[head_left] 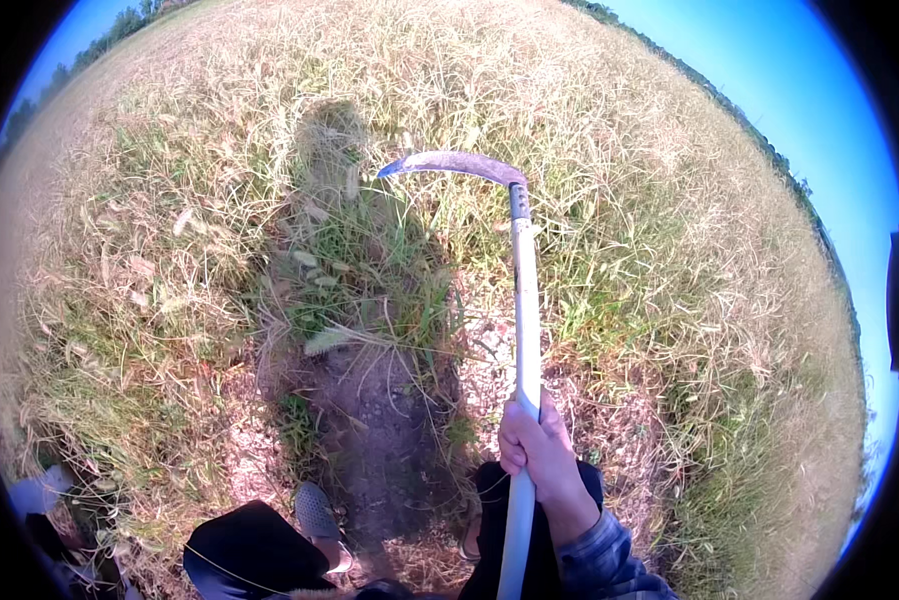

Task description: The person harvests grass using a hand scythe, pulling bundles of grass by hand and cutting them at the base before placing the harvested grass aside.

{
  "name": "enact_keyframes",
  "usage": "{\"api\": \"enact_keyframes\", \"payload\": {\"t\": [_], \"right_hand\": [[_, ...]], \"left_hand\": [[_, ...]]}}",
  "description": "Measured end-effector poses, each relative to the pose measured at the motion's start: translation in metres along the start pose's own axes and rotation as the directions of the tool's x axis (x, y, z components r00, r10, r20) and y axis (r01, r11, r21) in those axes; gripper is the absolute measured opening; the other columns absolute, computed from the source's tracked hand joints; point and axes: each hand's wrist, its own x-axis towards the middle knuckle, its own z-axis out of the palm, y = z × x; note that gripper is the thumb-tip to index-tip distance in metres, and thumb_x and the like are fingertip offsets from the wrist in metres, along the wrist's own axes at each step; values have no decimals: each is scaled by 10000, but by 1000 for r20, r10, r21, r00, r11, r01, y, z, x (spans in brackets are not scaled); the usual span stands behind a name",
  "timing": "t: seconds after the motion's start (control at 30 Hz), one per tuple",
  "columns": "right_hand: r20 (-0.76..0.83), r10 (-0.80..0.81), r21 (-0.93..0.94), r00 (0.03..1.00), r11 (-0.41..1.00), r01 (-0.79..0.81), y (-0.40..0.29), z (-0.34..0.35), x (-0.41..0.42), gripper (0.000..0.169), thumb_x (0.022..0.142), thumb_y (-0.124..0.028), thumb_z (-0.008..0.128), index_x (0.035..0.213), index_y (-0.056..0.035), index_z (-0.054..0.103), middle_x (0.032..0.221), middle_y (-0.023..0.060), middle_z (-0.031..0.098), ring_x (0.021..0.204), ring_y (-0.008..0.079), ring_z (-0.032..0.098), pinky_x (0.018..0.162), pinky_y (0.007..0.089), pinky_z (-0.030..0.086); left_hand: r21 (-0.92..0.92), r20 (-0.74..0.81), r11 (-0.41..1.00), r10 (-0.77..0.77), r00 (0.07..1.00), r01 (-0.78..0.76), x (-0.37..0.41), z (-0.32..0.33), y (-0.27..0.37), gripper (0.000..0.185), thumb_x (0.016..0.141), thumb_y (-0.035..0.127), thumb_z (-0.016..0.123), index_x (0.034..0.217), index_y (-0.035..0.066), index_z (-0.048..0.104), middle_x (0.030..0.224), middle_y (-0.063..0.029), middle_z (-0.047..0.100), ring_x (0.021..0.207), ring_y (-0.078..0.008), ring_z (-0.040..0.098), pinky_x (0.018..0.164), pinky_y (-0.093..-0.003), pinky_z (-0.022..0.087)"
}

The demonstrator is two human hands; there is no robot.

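My right hand (pixel 537 442) is closed around the pale handle (pixel 526 315) of a long-handled sickle, low on the shaft near my knee. The handle rises away from me to a dark metal socket (pixel 519 201). From there the curved sickle blade (pixel 457 163) reaches to the left, its tip over the grass beside my head's shadow. Tall, partly dry grass (pixel 389 277) with seed heads stands before me. My left hand is out of view.
Bare, stubbly soil (pixel 382 427) lies in front of my feet, under my shadow. My left shoe (pixel 316 511) is on the ground. Something pale (pixel 40 489) and dark shows at the lower left rim, too unclear to name. Dry grass spreads to a distant tree line.
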Motion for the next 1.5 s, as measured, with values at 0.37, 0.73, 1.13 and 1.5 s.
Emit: {"api": "enact_keyframes", "payload": {"t": [0.37, 0.73, 1.13, 1.5], "right_hand": [[288, -157, -60, 945, 982, 181, 22, -57, -44, 141, 965, -224, 546, 948, -119, 454, 650, -29, 408, 474, 58, 392, 398, 206, 328], [447, -257, -76, 857, 943, 323, 10, -65, -189, 252, 1003, -330, 477, 1009, -78, 473, 690, -11, 436, 467, 62, 401, 383, 194, 344], [108, 91, -544, 990, 839, -18, 92, -70, -188, 138, 1000, -196, 445, 1017, -59, 442, 666, -7, 407, 467, 44, 389, 368, 199, 340], [230, 302, -723, 925, 689, -46, 179, 39, -12, 157, 970, -190, 516, 974, -49, 447, 594, -14, 428, 431, 74, 440, 378, 240, 367]], "left_hand": [[157, -329, 967, 244, 912, -203, -17, 37, 8, 458, 896, 440, 528, 935, 12, 686, 964, -201, 671, 877, -372, 631, 725, -455, 497], [184, -967, 726, 254, 10, -662, -391, -39, 197, 203, 987, 123, 468, 1056, -12, 603, 897, -67, 653, 863, -138, 632, 790, -271, 495], [-251, -968, 964, -249, 36, -90, -368, -7, -54, 255, 893, 285, 553, 944, 78, 693, 837, -129, 684, 787, -287, 658, 736, -384, 512], [4, -958, 957, -78, 274, 289, -207, -278, -186, 319, 831, 168, 574, 1133, 66, 587, 1106, -143, 596, 1069, -323, 564, 906, -428, 464]]}}
